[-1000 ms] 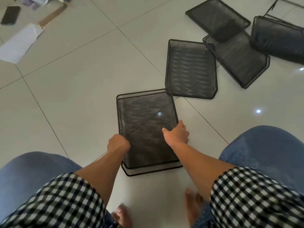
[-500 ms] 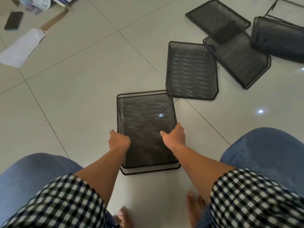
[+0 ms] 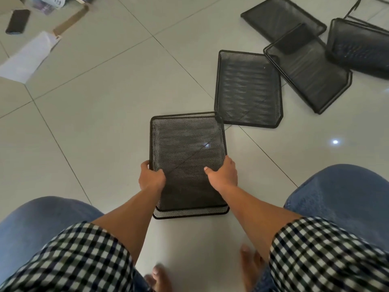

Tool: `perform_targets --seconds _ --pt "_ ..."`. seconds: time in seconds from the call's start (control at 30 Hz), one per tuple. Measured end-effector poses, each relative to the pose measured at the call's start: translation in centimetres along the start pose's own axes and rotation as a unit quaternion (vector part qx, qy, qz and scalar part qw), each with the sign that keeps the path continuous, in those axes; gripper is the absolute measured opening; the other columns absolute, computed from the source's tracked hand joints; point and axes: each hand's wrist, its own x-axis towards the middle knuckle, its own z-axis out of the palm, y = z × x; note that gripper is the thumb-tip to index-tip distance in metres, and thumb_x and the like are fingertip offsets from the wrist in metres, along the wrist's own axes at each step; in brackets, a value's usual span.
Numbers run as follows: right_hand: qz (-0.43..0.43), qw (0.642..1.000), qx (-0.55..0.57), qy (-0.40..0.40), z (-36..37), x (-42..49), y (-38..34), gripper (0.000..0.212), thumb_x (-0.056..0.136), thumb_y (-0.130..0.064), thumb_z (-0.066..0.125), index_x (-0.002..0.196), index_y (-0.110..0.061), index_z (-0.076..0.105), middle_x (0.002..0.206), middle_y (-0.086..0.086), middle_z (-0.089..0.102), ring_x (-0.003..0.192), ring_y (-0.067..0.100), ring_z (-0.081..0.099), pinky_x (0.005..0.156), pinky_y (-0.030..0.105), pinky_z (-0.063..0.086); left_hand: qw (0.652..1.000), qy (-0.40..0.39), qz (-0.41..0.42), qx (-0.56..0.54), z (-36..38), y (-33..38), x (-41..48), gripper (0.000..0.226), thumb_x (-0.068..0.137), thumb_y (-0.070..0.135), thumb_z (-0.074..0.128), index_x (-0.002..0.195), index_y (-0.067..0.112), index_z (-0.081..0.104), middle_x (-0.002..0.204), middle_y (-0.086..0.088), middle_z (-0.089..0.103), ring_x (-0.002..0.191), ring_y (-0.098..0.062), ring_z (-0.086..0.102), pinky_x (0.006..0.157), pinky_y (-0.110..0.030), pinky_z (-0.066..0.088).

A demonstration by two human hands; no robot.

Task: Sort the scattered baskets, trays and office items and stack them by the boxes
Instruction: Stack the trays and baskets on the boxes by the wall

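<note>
Head view, and the top tray [image 3: 187, 157] sits dead centre on the floor [image 3: 94, 102] between the person's knees, nested in a lower tray [image 3: 189, 213] whose near edge pokes out toward the feet. So the pair isn't quite squared up. The left hand [image 3: 151, 178] grips the left rim, thumb inside on the mesh and fingers curled round the outside. The right hand [image 3: 223, 175] mirrors it on the right rim, both on the near half. The long axis runs straight away from the body, the hands level and neither one nearer. I'd say a small pull toward the body would seat the top tray flush. The far right corner meets the next tray [image 3: 248, 89], though I can't tell from this angle whether they touch or just overlap in view. That one lies ahead and to the right, so it's the right hand's reach. Beyond it, two more trays [image 3: 307, 68] overlap, with a deeper basket [image 3: 357, 47] at the far right. Well apart at the top left are a phone [image 3: 17, 21], a sheet of paper [image 3: 27, 55] and a cardboard flap [image 3: 71, 20].
</note>
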Motion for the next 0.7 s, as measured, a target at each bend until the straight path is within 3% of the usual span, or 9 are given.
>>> perform_targets --seconds 0.1,0.2,0.27,0.4,0.47,0.57,0.63,0.7 --pt "0.018 0.999 0.029 -0.023 0.0 0.2 -0.3 0.101 0.090 -0.038 0.075 0.162 -0.015 0.007 0.167 0.006 0.018 0.151 0.030 0.026 0.119 0.045 0.030 0.998 -0.050 0.010 0.035 -0.1 -0.1 0.1 0.060 0.095 0.012 0.055 0.151 0.025 0.038 0.130 -0.002 0.063 0.103 -0.026 0.059 0.085 -0.031 0.046" --pt "0.099 0.993 0.052 -0.050 -0.1 0.3 -0.3 0.099 0.091 -0.034 0.075 0.160 -0.009 0.009 0.162 0.013 0.027 0.145 0.034 0.036 0.115 0.044 0.038 0.994 -0.074 0.012 0.083 -0.2 -0.1 0.1 0.069 0.094 0.011 0.054 0.157 0.023 0.026 0.140 -0.007 0.057 0.116 -0.033 0.058 0.090 -0.036 0.048" --pt "0.123 0.988 0.062 -0.064 -0.2 0.3 -0.1 0.088 0.091 -0.034 0.075 0.154 -0.005 0.021 0.154 0.015 0.038 0.137 0.035 0.045 0.109 0.043 0.044 0.992 -0.072 -0.005 0.099 -0.3 -0.1 0.2 0.065 0.094 0.011 0.055 0.154 0.016 0.031 0.134 -0.012 0.058 0.114 -0.035 0.058 0.090 -0.039 0.049" --pt "0.126 0.988 0.070 -0.048 -0.4 0.2 0.1 0.068 0.094 -0.030 0.071 0.143 -0.006 0.031 0.140 0.015 0.052 0.122 0.034 0.057 0.093 0.040 0.050 0.988 -0.046 -0.041 0.138 -0.9 -0.2 0.3 0.037 0.094 0.010 0.054 0.130 0.000 0.052 0.098 -0.012 0.060 0.089 -0.032 0.059 0.075 -0.040 0.052" --pt "0.121 0.991 0.056 -0.027 -0.5 0.0 0.2 0.056 0.098 -0.027 0.065 0.139 -0.009 0.031 0.129 0.014 0.059 0.106 0.031 0.061 0.082 0.038 0.050 0.989 -0.029 -0.034 0.140 -1.1 -0.2 0.1 0.036 0.094 0.008 0.053 0.130 0.005 0.051 0.096 -0.010 0.060 0.088 -0.031 0.061 0.079 -0.043 0.057" --pt "0.109 0.993 0.040 0.015 -0.5 -0.1 0.6 0.033 0.102 -0.022 0.053 0.129 -0.012 0.037 0.095 0.003 0.059 0.075 0.018 0.055 0.066 0.033 0.044 0.991 0.001 -0.017 0.135 -1.8 0.2 -0.2 0.038 0.092 0.006 0.049 0.129 0.013 0.044 0.086 -0.004 0.055 0.081 -0.028 0.061 0.076 -0.046 0.058" --pt "0.095 0.994 0.031 0.043 -0.6 -0.1 0.6 0.023 0.103 -0.019 0.049 0.124 -0.013 0.043 0.082 -0.002 0.052 0.068 0.014 0.050 0.055 0.030 0.037 0.988 0.018 0.011 0.156 -2.4 0.6 -0.3 0.035 0.092 0.010 0.050 0.127 0.013 0.044 0.089 -0.004 0.057 0.081 -0.028 0.059 0.073 -0.042 0.053" --pt "0.082 0.994 0.021 0.068 -0.8 -0.1 0.2 0.018 0.104 -0.020 0.048 0.121 -0.013 0.049 0.082 -0.002 0.053 0.068 0.015 0.050 0.054 0.030 0.035 0.983 0.035 0.038 0.175 -3.0 1.0 -0.3 0.031 0.093 0.014 0.052 0.124 0.011 0.046 0.094 -0.007 0.059 0.082 -0.029 0.056 0.073 -0.040 0.048"
